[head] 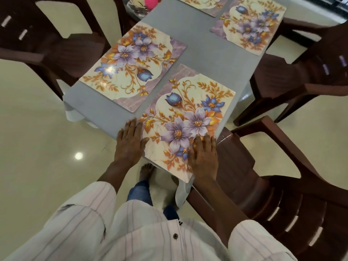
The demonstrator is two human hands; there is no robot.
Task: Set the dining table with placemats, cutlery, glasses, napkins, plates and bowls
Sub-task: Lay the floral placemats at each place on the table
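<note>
Both hands lie flat, fingers straight, on the near mat [188,110], which sits at the 6 o'clock end of the table [203,38]. The left hand [130,142] covers the mat's 9 o'clock edge and lies partly on the table. The right hand [204,157] presses its 5 o'clock corner. A second mat [131,66] lies at 10 o'clock, a third mat [252,25] at 1 and a fourth mat [203,4], cut off, at 12. At 11 o'clock a tray [134,10] holds a pink thing [151,1], too blurred to name. Brown chairs [282,194] stand around.

Home dining room: a grey-clothed rectangular table [197,34] laid with glossy floral placemats [131,66], ringed by dark brown moulded plastic chairs [237,166], on a polished cream tiled floor [37,129].
</note>
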